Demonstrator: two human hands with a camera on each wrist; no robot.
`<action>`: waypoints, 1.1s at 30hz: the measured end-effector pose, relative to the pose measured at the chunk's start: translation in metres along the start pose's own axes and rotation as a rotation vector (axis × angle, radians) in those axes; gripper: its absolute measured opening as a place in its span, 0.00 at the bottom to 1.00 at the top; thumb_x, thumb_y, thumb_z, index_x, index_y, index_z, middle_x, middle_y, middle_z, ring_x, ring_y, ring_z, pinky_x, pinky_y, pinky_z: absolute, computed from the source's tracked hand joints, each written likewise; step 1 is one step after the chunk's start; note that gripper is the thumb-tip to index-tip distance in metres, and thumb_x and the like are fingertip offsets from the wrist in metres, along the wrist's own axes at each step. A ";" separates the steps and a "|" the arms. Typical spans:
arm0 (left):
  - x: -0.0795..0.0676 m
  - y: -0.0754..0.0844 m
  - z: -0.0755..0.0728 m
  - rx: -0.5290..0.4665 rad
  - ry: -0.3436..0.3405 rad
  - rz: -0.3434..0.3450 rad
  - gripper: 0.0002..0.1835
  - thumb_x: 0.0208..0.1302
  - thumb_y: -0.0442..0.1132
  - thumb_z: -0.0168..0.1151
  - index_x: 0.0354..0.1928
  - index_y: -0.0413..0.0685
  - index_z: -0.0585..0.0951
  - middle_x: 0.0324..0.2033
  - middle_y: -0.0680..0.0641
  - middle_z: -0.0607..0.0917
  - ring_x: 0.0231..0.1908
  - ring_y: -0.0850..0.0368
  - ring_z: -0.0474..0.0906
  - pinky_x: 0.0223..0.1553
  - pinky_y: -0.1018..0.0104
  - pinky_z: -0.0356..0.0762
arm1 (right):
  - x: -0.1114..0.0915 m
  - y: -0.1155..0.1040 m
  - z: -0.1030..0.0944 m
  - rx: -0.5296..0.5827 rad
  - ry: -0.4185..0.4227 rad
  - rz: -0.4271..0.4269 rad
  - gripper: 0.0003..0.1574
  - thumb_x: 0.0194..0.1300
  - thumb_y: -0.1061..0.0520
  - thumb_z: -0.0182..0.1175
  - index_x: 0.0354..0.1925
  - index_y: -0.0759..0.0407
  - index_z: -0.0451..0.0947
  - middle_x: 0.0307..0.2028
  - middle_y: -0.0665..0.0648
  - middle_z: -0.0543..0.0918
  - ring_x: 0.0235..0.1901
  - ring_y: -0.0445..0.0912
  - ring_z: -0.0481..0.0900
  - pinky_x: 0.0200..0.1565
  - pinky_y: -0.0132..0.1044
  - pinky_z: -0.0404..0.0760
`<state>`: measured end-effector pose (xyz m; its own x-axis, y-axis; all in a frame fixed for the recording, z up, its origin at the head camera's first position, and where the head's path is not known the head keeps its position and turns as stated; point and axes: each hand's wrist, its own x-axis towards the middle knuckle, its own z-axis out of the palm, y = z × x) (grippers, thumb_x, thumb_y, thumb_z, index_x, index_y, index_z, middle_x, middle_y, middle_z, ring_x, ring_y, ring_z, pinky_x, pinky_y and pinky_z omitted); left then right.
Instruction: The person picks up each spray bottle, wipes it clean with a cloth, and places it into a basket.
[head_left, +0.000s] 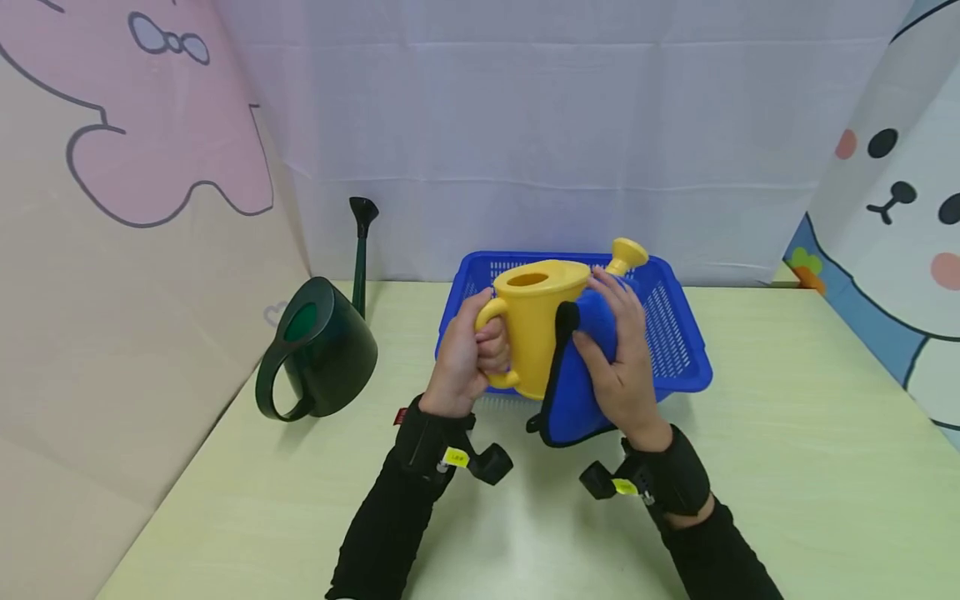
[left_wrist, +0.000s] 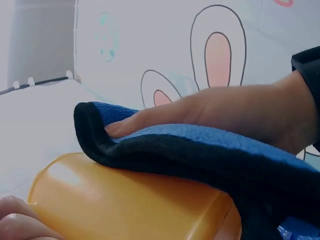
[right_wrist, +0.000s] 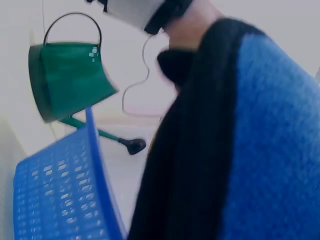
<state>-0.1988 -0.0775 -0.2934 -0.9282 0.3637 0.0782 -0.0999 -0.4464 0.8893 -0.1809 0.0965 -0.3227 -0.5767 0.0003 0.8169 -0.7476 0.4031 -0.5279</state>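
A yellow watering can [head_left: 537, 329] is held upright over the front of the blue basket. My left hand [head_left: 471, 350] grips its handle, fingers curled round it. Against the can's right side lies a blue cloth [head_left: 587, 375] with black edging, folded and hanging down. My right hand [head_left: 621, 354] holds this cloth, thumb and fingers spread over it, and presses it to the can. In the left wrist view the cloth [left_wrist: 190, 137] touches the can's yellow wall [left_wrist: 120, 200]. The cloth [right_wrist: 275, 145] hides most of the can in the right wrist view.
Behind the can stands a blue perforated basket [head_left: 678, 333] on the pale table [head_left: 780, 467]. To the left, a dark green watering can [head_left: 337, 358] stands with its long spout [head_left: 361, 267] pointing up. A white curtain [head_left: 540, 125] hangs behind the table.
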 end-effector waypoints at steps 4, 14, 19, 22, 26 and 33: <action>0.000 0.000 -0.001 -0.017 -0.007 -0.001 0.28 0.70 0.51 0.37 0.08 0.56 0.57 0.04 0.61 0.60 0.06 0.65 0.53 0.12 0.74 0.48 | -0.002 0.001 0.002 -0.029 -0.001 -0.005 0.34 0.68 0.42 0.46 0.60 0.66 0.63 0.63 0.65 0.64 0.67 0.56 0.53 0.67 0.56 0.45; 0.000 -0.002 0.000 -0.072 0.125 0.026 0.20 0.70 0.50 0.40 0.18 0.52 0.61 0.09 0.60 0.60 0.07 0.68 0.56 0.12 0.79 0.54 | -0.022 -0.015 0.040 -0.518 0.093 -0.292 0.29 0.67 0.39 0.45 0.55 0.57 0.71 0.59 0.64 0.68 0.61 0.66 0.57 0.54 0.64 0.54; 0.001 -0.001 0.001 -0.085 0.180 0.052 0.14 0.70 0.48 0.41 0.26 0.52 0.63 0.11 0.60 0.60 0.09 0.68 0.58 0.13 0.80 0.60 | -0.029 -0.019 0.047 -0.618 0.064 -0.352 0.26 0.68 0.42 0.44 0.55 0.56 0.70 0.58 0.64 0.69 0.60 0.66 0.56 0.52 0.64 0.52; 0.000 0.000 0.000 -0.068 0.144 0.040 0.19 0.70 0.50 0.40 0.21 0.53 0.62 0.10 0.60 0.60 0.08 0.68 0.56 0.12 0.79 0.55 | -0.024 -0.018 0.042 -0.561 0.072 -0.344 0.27 0.68 0.41 0.46 0.55 0.57 0.70 0.58 0.65 0.69 0.60 0.67 0.56 0.52 0.64 0.53; -0.001 0.002 -0.002 -0.053 0.052 0.023 0.26 0.70 0.51 0.37 0.11 0.54 0.58 0.05 0.61 0.60 0.05 0.67 0.53 0.11 0.76 0.49 | -0.014 -0.014 0.028 -0.340 0.071 -0.199 0.30 0.67 0.40 0.47 0.55 0.60 0.69 0.59 0.65 0.68 0.62 0.64 0.58 0.58 0.61 0.54; -0.003 0.005 -0.002 -0.062 0.002 0.020 0.28 0.71 0.49 0.36 0.09 0.56 0.57 0.04 0.61 0.60 0.06 0.66 0.53 0.12 0.75 0.48 | 0.000 -0.005 0.000 0.112 0.010 0.093 0.26 0.65 0.64 0.47 0.61 0.65 0.61 0.61 0.59 0.68 0.60 0.42 0.65 0.63 0.36 0.63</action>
<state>-0.1972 -0.0827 -0.2904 -0.9311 0.3525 0.0944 -0.1036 -0.5035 0.8578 -0.1773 0.0949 -0.3197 -0.6428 0.0421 0.7649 -0.7231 0.2961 -0.6240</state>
